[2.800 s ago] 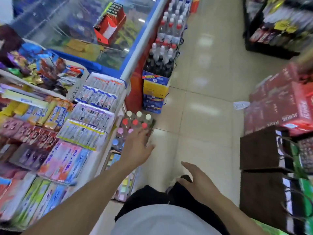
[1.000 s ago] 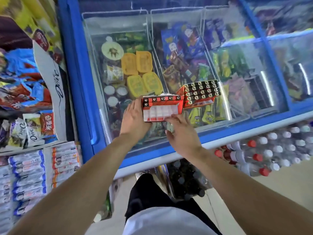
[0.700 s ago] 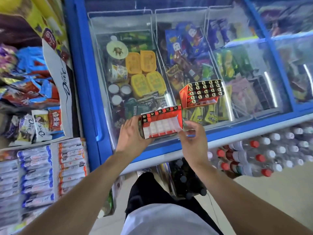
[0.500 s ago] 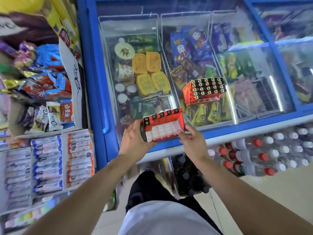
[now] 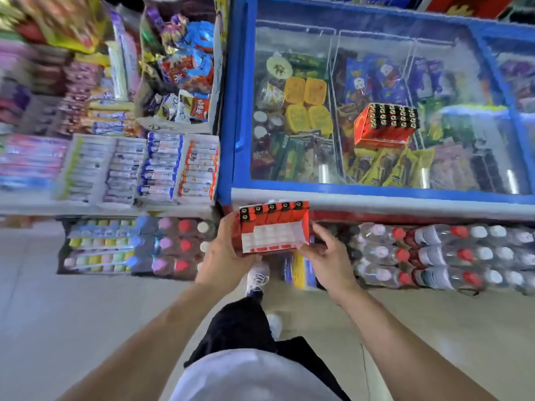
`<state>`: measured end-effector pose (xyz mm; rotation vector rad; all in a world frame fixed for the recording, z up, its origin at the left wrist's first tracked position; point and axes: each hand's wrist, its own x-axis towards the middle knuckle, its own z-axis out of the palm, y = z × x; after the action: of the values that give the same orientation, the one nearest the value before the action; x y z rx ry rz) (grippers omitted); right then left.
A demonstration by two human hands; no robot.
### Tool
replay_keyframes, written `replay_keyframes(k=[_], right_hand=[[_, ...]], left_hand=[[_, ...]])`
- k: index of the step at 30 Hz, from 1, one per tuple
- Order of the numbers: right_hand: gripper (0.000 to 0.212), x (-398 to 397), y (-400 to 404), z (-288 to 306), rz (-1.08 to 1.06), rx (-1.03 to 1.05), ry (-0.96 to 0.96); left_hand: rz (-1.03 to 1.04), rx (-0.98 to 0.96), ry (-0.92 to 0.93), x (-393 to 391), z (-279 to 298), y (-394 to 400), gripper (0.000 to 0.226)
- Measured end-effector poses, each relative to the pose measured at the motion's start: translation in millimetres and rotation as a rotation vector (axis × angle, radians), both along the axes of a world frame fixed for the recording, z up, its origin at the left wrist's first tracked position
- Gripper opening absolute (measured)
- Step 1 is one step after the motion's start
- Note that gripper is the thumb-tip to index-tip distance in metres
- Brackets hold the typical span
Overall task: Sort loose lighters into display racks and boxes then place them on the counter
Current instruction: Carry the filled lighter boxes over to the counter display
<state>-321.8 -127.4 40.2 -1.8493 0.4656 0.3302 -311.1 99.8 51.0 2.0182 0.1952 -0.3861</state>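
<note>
Both my hands hold a red and white lighter box (image 5: 273,228) in the air, just in front of the freezer's white front edge. A single row of red lighters with black tops stands along its far side; the white cells nearer me look empty. My left hand (image 5: 224,254) grips the box's left end. My right hand (image 5: 327,260) holds its right end, fingers curled under the corner. A second red lighter box (image 5: 382,125), full of black-topped lighters, sits on the freezer's glass lid (image 5: 376,82).
The blue chest freezer (image 5: 228,111) holds ice creams under glass. Left of it are snack shelves (image 5: 139,166) with packets and gum. Shrink-wrapped bottle packs (image 5: 434,253) and coloured-cap bottles (image 5: 162,244) stand on the tiled floor (image 5: 72,328) below. My shoe (image 5: 257,277) steps forward.
Earlier I reached the freezer and lifted one lighter box off its lid with both hands. Since then I have drawn it back past the freezer's front edge, and my view has swung left.
</note>
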Motion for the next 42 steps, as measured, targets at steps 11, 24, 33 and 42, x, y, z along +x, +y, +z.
replay_keyframes(k=[11, 24, 33, 42], right_hand=[[0.054, -55, 198, 20, 0.372, 0.002, -0.128], [0.049, -64, 540, 27, 0.522, -0.005, -0.152], [0.066, 17, 691, 28, 0.566, -0.022, -0.169], [0.052, 113, 810, 66, 0.59, 0.01, -0.275]], left_hand=[[0.339, -0.052, -0.039, -126, 8, 188, 0.082], [0.482, 0.004, -0.067, -166, 15, 516, 0.086], [0.556, -0.038, -0.093, -93, 34, 660, 0.087], [0.571, -0.027, -0.194, 2, 60, 783, 0.079]])
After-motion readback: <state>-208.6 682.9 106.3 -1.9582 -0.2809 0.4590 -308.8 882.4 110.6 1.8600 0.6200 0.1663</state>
